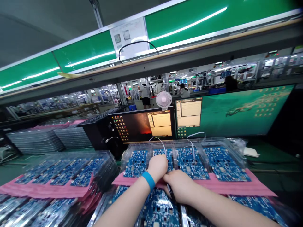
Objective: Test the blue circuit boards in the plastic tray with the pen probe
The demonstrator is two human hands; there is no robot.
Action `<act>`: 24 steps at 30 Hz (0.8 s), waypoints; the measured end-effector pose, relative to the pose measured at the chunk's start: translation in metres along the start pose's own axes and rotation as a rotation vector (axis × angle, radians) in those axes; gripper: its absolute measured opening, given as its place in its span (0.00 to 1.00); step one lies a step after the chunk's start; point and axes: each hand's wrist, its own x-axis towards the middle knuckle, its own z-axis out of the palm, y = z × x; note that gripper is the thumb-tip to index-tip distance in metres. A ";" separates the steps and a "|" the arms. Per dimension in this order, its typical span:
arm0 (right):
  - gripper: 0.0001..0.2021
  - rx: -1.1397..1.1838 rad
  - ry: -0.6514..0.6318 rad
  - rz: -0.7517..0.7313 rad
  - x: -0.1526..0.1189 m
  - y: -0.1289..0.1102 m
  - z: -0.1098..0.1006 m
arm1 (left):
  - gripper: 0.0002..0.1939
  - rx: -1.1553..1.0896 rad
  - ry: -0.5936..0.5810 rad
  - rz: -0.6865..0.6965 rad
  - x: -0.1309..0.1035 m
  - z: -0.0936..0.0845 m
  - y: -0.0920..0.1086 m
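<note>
My left hand (157, 167), with a blue wristband (148, 180), is curled over the second circuit board (168, 154) in the tray's back row. A white cable (163, 145) runs down behind its knuckles; its fingertips are hidden. Touching it or just beside it is my right hand (181, 186), closed around a thin black pen-like tool (170, 191) that slants down toward me. A second white cable (193, 151) reaches down to the third blue board (189, 162). Under the back row lies a pink foam sheet (248, 186), and more boards (161, 208) show in front of it.
Two monitors (234, 113) stand behind the tray, with a small fan (163, 99) above them. To the left are stacked trays of boards (87, 168) with pink sheets, and clear trays (35, 140). A shelf beam (142, 67) crosses overhead. People (145, 92) are in the background.
</note>
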 end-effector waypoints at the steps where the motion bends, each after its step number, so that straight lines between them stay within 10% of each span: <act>1: 0.09 0.003 -0.004 0.004 0.000 0.000 0.000 | 0.13 -0.001 -0.003 -0.004 0.000 0.000 0.001; 9: 0.12 0.042 -0.011 0.010 -0.002 0.002 -0.001 | 0.13 -0.071 0.097 -0.042 -0.001 -0.005 -0.015; 16: 0.16 0.087 -0.012 -0.018 -0.004 0.003 -0.002 | 0.12 -0.114 0.193 -0.218 -0.010 -0.028 -0.106; 24: 0.17 0.118 0.052 -0.035 -0.006 0.004 0.006 | 0.10 -0.190 0.107 -0.244 -0.022 0.005 -0.133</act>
